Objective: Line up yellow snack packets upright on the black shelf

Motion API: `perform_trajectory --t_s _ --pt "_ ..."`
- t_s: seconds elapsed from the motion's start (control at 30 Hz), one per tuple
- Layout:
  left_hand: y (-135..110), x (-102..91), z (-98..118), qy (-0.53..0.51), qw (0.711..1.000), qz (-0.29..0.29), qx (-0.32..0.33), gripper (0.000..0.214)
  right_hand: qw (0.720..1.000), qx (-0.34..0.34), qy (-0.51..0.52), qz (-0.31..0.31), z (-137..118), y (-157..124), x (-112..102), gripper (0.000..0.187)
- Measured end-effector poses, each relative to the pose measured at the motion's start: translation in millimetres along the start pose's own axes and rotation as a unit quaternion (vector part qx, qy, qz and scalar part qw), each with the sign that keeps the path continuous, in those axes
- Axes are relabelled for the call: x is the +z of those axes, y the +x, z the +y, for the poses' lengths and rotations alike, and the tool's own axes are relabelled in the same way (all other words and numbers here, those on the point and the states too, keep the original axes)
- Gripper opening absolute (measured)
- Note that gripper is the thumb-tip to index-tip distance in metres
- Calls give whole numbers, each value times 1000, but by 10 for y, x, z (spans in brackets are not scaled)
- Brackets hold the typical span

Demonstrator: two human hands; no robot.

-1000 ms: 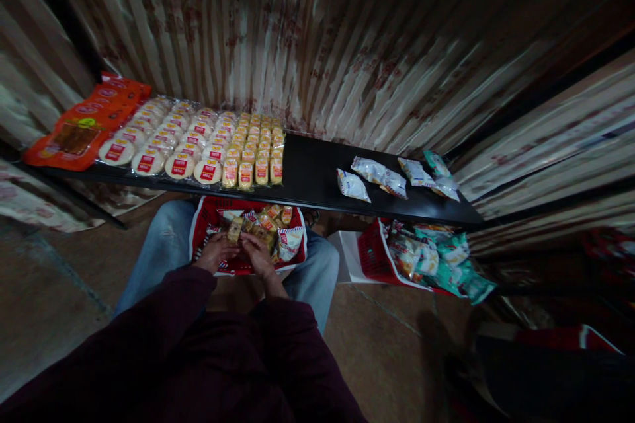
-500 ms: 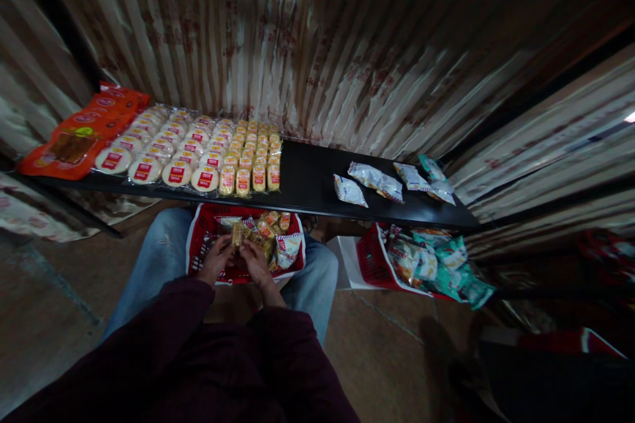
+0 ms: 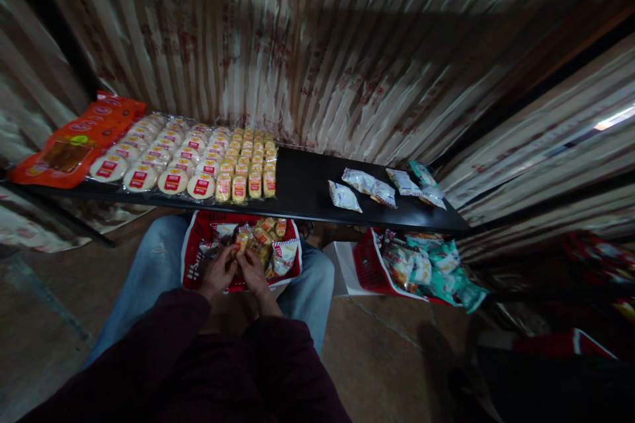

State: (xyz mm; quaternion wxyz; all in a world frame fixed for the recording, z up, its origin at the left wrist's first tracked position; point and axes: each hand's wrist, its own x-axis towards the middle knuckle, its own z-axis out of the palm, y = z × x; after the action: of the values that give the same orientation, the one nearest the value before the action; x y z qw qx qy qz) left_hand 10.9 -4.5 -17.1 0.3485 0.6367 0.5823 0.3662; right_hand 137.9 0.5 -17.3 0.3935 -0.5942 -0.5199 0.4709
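Note:
Over the red basket [image 3: 191,248] on my lap, my left hand [image 3: 220,269] and my right hand [image 3: 253,269] come together with bent fingers. Both grip a small yellow packaged snack [image 3: 243,238], whose red-orange label faces up. Similar yellow snacks [image 3: 268,228] and a white snack bag [image 3: 284,256] lie in the basket. On the black shelf just ahead stand rows of yellow packaged snacks [image 3: 239,188], beside round white packaged snacks [image 3: 173,180].
An orange packet [image 3: 74,145] lies at the shelf's left end. Several white snack bags [image 3: 370,186] rest on the right part of the black shelf [image 3: 302,178]. A second red basket [image 3: 366,261] with green and white bags stands at the right. Printed curtain-like sheeting [image 3: 297,46] hangs behind.
The yellow snack has turned in my fingers, so its label now shows. My hands stay close together over the basket. The whole view has shifted slightly.

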Motion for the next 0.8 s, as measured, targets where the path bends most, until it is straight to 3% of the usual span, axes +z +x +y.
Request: perform_trajectory --t_s 0.33,0.8 --pt "-11 13 132 23 996 75 39 36 991 -67 -80 84 -37 -52 6 37" --pt "80 51 620 -7 993 69 93 39 971 -130 -103 170 -402 -115 -252 47"
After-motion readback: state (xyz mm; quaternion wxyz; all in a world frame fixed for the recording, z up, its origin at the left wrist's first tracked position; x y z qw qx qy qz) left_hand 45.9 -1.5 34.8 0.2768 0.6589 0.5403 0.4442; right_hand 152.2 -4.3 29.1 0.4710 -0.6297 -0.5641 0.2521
